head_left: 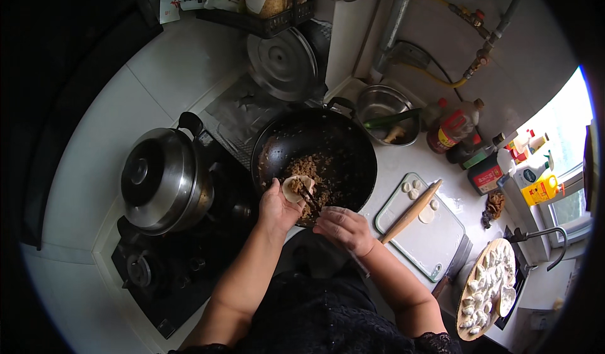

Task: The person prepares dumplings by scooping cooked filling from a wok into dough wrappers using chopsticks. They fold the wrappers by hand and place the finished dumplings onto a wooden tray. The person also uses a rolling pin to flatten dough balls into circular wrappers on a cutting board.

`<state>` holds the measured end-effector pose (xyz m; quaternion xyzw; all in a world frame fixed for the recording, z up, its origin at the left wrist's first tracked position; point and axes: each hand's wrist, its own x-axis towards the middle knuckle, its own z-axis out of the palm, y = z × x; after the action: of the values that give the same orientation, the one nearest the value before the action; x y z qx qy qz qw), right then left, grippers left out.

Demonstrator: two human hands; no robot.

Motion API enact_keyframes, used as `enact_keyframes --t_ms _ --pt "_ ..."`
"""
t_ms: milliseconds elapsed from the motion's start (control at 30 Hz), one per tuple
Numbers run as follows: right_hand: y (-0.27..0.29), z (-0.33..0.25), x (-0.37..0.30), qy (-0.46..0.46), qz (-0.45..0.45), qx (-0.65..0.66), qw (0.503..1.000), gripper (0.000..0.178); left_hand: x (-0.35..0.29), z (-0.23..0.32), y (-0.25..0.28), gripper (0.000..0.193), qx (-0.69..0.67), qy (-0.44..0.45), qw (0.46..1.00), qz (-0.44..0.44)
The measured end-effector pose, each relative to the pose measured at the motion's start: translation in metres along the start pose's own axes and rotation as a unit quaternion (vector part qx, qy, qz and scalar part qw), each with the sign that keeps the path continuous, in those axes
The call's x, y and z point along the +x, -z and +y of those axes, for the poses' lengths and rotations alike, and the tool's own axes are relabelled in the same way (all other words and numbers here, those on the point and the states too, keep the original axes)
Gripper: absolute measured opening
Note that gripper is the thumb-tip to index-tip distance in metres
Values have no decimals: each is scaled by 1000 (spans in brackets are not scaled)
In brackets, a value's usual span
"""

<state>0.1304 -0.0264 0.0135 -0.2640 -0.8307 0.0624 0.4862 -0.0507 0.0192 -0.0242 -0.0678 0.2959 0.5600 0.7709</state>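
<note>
Mid-frame: left hand holds a dough wrapper; right hand, lower right of it, grips chopsticks slanting up-left to the filling.

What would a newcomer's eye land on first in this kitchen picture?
Probably the big black wok at the centre, with crumbly brown filling in it. Above its near edge, the left hand holds a round dough wrapper and the right hand holds dark chopsticks. Next, perhaps, the lidded steel pot at left and the tray of white dumplings at far right.
</note>
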Motion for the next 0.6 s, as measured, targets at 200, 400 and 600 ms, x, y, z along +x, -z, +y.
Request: enact_keyframes --t_ms 200,400,600 --pt "19 -9 -4 -55 23 40 997 23 0 -4 10 53 31 3 999 -7" --pt "11 6 -1 -557 249 342 715 20 -9 -9 8 51 54 32 996 -64" --pt "10 18 3 -607 257 377 651 31 -13 -5 16 53 86 36 994 -61"
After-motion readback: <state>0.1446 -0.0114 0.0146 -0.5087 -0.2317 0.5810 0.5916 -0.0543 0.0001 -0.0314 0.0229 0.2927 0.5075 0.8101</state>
